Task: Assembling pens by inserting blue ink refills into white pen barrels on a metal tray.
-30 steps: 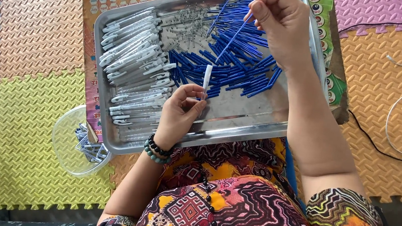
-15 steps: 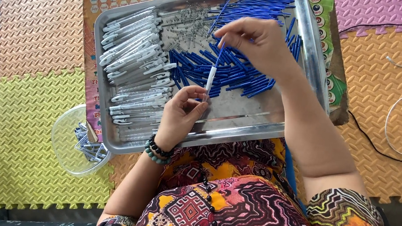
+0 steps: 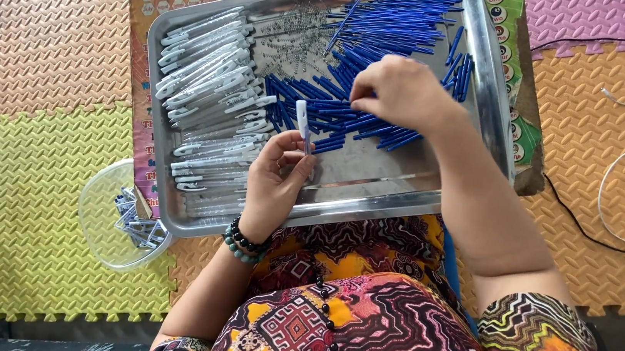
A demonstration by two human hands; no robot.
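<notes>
A metal tray [image 3: 484,85] rests on my lap. My left hand [image 3: 274,187] holds a clear pen barrel [image 3: 304,127] upright over the tray, with a blue refill inside it. My right hand [image 3: 406,92] rests palm down on the pile of blue refills [image 3: 390,29], fingertips pinched among them; whether it grips one is hidden. Rows of white and clear pen barrels [image 3: 213,88] fill the tray's left side. A heap of tiny metal springs [image 3: 300,31] lies at the tray's top middle.
A clear plastic bowl [image 3: 103,215] with a few pen parts sits on the yellow foam mat [image 3: 42,170] left of the tray. White and black cables [image 3: 620,192] lie on the orange mat at right. A printed board [image 3: 523,120] lies under the tray.
My right hand brought a blue refill down from high over the tray into the barrel in my left hand, then let go and dropped onto the refill pile.
</notes>
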